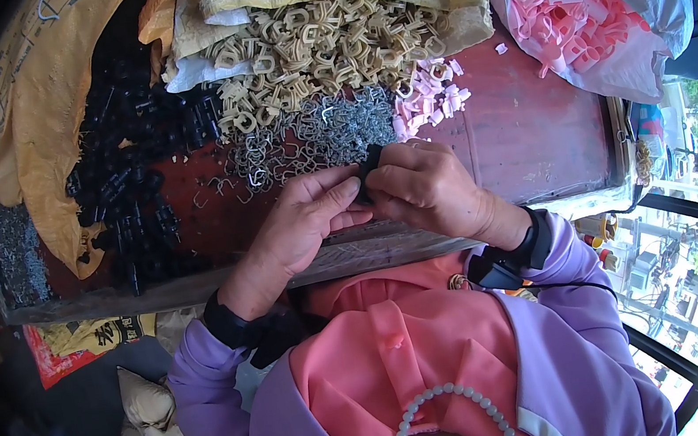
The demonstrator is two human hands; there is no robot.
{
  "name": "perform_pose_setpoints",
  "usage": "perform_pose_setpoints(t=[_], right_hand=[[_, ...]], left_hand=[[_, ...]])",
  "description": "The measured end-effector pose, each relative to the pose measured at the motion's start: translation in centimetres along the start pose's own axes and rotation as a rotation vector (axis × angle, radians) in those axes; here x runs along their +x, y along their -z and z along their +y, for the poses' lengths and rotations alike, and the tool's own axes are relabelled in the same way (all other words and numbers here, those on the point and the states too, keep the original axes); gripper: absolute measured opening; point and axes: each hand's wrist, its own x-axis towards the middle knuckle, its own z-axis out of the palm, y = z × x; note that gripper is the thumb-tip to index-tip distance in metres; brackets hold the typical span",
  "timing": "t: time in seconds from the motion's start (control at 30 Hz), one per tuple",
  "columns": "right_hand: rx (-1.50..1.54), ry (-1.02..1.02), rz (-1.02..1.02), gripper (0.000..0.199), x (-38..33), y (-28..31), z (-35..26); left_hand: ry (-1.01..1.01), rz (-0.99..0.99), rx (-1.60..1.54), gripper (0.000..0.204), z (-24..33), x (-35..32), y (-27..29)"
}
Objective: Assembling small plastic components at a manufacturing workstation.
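Your left hand [299, 214] and right hand [430, 181] are pinching a black part [370, 162] near metal hooks [354, 124], both hands' fingers closed on it.

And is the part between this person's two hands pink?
No, a black part is held between the left hand and right hand, while small pink parts lie on the red tabletop.

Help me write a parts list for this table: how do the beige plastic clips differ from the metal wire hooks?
The beige plastic clips are chunky and frame-like; the metal wire hooks are thin and curved. The clips are dull beige, while the hooks are shiny silver-grey. Each clip looks larger than a hook. Both lie loose and jumbled, in adjoining heaps.
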Motion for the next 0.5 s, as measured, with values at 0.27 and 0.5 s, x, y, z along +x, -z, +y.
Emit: perform_pose_setpoints(t=[0.27, 0.5], right_hand=[[-0.037, -0.107, -0.111, 0.014, 0.8, 0.1, -0.4], [-0.017, -0.195, -0.114, 0.015, 0.9, 0.3, -0.9]], left_hand=[[0.056, -0.046, 0.062, 0.031, -0.1, 0.4, 0.5], [0.066, -0.045, 0.072, 0.032, -0.1, 0.1, 0.4]])
